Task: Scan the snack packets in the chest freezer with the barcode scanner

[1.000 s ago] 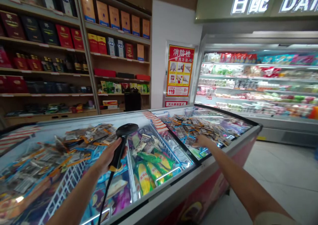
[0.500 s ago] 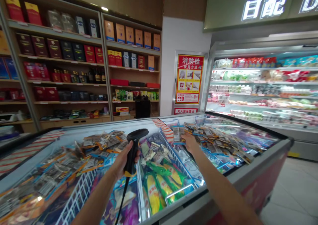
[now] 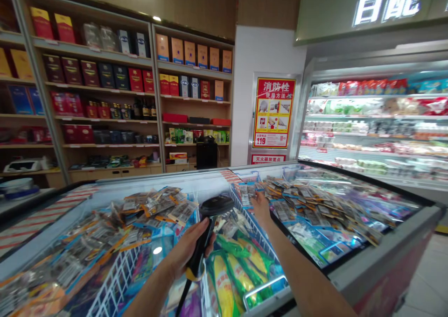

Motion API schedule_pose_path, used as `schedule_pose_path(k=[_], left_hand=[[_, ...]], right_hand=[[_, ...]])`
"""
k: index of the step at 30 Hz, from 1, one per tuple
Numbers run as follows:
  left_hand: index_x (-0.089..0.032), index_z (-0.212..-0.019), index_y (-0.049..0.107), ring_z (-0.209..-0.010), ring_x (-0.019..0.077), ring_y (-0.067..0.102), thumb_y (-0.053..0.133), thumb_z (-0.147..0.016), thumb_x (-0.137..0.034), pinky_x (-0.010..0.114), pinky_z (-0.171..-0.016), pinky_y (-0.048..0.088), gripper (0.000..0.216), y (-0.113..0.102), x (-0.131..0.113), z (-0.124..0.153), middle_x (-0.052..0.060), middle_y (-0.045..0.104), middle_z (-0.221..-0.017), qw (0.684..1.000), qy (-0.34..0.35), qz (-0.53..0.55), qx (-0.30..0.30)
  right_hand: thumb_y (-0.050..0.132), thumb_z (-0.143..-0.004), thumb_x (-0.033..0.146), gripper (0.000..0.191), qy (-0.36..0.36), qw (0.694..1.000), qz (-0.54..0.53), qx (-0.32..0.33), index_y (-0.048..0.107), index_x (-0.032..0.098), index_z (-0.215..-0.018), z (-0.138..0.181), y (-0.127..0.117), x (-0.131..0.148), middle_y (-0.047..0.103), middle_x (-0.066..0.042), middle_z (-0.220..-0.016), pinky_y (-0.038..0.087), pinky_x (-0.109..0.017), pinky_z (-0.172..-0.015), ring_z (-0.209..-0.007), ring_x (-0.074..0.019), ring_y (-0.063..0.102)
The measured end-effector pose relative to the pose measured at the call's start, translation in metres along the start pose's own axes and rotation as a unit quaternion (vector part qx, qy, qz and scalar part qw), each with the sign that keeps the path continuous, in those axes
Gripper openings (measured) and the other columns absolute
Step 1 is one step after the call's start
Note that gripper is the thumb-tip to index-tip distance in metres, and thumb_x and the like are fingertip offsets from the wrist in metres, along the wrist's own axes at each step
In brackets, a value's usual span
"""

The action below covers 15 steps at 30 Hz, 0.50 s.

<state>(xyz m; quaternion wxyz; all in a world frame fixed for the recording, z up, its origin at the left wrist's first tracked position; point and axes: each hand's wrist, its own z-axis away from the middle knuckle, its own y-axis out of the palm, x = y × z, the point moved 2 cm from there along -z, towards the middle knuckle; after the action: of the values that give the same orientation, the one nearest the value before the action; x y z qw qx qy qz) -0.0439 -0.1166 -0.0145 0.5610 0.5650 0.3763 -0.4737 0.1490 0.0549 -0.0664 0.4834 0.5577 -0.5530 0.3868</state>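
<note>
Head view shows us at a chest freezer (image 3: 371, 266), with our two hands apart above it and the handheld barcode scanner (image 3: 202, 243) as the thing we measure everything against. Our left hand (image 3: 185, 248) is wrapped firmly round the scanner's handle, thumb towards us, and the black head tips up and away to the right. From the yellow-trimmed bottom of the handle, a dark cable (image 3: 182, 300) runs down towards us.

Right of the scanner and a little farther off, our right hand (image 3: 261, 206) has its fingers closed on the near right edge of a flat snack packet (image 3: 246, 193), greyish with blue at its edge. That packet sits beyond the scanner's head, slightly to its right; its print is too small for us to read.

Just right of the scanner and below its head, we see green-and-yellow corn packs (image 3: 229, 279) in a basket with a metal handle (image 3: 264, 292). Left of the scanner stands a white wire basket wall (image 3: 117, 276), and past it a heap of orange-edged snack packets (image 3: 82, 256) spreads out. Well to the scanner's right lies a second pile of similar packets (image 3: 308, 202).

Beyond the scanner, to the left, rise wooden shelves of boxed goods (image 3: 191, 95). Beyond it to the right, we have a red fire-hydrant notice (image 3: 274, 113) on a white wall, then a lit refrigerated display case (image 3: 378, 132).
</note>
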Motion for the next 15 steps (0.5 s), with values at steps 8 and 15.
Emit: schedule_pose_path(k=[8,15], left_hand=[[-0.015,-0.073,0.054,-0.040,0.0064,0.045,0.058,-0.066,-0.048,0.019,-0.040,0.035,0.034,-0.0035,-0.0050,0.0040,-0.002,0.053,-0.055,0.997,-0.015,0.075,0.016],[-0.016,-0.080,0.054,-0.040,0.0048,0.043,0.053,-0.071,-0.047,0.017,-0.038,0.034,0.033,-0.0047,-0.0111,0.0062,-0.003,0.050,-0.054,0.988,-0.023,0.151,0.008]], right_hand=[[0.049,-0.064,0.030,0.036,-0.042,0.998,0.053,-0.001,0.050,0.020,-0.099,0.0033,0.0078,-0.0036,0.062,-0.002,-0.084,0.048,-0.025,-0.051,-0.070,-0.0165,0.058],[0.046,-0.065,0.031,0.037,-0.061,0.995,0.070,-0.020,0.048,0.020,-0.100,0.0016,0.0071,-0.0080,0.059,-0.003,-0.091,0.049,-0.026,-0.052,-0.075,-0.0171,0.057]])
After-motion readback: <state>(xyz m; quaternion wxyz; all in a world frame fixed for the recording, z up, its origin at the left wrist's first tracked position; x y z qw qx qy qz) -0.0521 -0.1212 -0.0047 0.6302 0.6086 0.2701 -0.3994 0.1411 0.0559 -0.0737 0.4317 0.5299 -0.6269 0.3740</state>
